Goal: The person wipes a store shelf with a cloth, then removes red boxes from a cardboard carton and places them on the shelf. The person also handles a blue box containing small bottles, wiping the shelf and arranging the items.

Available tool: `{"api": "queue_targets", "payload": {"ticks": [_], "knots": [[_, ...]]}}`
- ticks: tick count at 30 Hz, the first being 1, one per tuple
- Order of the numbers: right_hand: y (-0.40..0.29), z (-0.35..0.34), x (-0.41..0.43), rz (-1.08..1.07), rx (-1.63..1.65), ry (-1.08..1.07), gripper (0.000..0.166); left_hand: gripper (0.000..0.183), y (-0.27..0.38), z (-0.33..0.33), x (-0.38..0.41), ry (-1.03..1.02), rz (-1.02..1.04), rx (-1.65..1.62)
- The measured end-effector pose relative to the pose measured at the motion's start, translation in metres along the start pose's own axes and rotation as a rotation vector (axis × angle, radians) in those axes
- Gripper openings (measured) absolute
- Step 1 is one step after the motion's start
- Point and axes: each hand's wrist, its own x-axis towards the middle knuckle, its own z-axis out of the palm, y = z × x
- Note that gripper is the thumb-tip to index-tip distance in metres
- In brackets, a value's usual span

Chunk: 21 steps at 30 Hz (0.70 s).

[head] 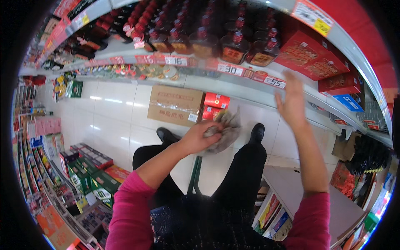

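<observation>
My left hand (203, 136) is closed around a crumpled greyish cloth (223, 131), held above the floor between my knees. Raised at the right, my right hand (290, 100) is blurred, its fingers apart and nothing seen in it; it is near the front edge of a shelf (261, 76) that bears price tags. Glass bottles with red caps (236, 47) stand in rows on this shelf, and red gift boxes (312, 56) lie to their right. Beyond the cloth, a taped cardboard box (175, 104) and small red boxes (216, 100) are on the tiled floor.
Green cartons (103, 184) and dark boxes are stacked at the lower left beside more shelving. A grey tabletop (309, 193) with books or boxes under it is close to my right leg. Another shelf edge (315, 15) curves above the bottles. Green metal legs (195, 175) show between my thighs.
</observation>
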Motion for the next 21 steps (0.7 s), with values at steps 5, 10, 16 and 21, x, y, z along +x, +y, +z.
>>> {"api": "queue_targets", "payload": {"ticks": [5,10,16,21], "knots": [[-0.048,0.105,-0.065,0.143,0.049,-1.08,0.071,0.02,-0.076,-0.009,-0.108,-0.131,-0.566,-0.114],[-0.095,0.226,-0.084,0.093,0.173,-1.07,0.077,0.025,-0.106,-0.005,-0.13,-0.084,-0.329,0.191],[-0.124,0.347,-0.138,0.001,-0.26,-0.605,0.074,0.025,-0.107,-0.029,-0.116,-0.074,-0.284,0.116],[-0.148,0.352,-0.149,0.033,-0.261,-0.388,0.053,0.024,-0.102,-0.029,-0.116,-0.118,-0.37,0.013]]}}
